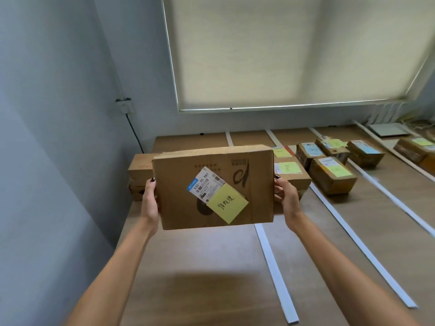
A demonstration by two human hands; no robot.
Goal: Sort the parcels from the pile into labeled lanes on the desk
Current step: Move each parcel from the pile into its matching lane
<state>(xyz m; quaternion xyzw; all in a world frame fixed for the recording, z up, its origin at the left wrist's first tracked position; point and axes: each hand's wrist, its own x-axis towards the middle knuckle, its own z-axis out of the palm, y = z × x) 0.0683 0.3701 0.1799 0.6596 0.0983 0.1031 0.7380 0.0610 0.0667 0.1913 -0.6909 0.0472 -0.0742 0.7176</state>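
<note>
I have a flat box (213, 188) held up in the air over the near left part of the desk (211, 278), broad face turned toward me. My left hand (150, 203) is clamped flat against its left edge, thumb tip over the front face, and my right hand (286, 198) presses the right edge the same way, fingers curled behind where I cannot see them. On the face of the box there is a white shipping label (204, 182) set at a slant, and a yellow note (227, 203) with handwriting partly overlapping its lower corner. Behind the box, at the back left of the desk, a stack of plain boxes (140, 176) sits against the wall. White strips (275, 271) run from the far edge toward me and split the desk into lanes. In the lane just right of the held box I see a box with a yellow note on top (288, 171), partly hidden by my right hand. Further right, between the next strips, four smaller parcels (332, 174) sit close together, each with a label or a note. One more parcel (415, 147) lies at the far right edge. A blind (294, 50) is drawn down over the window above the desk.
</note>
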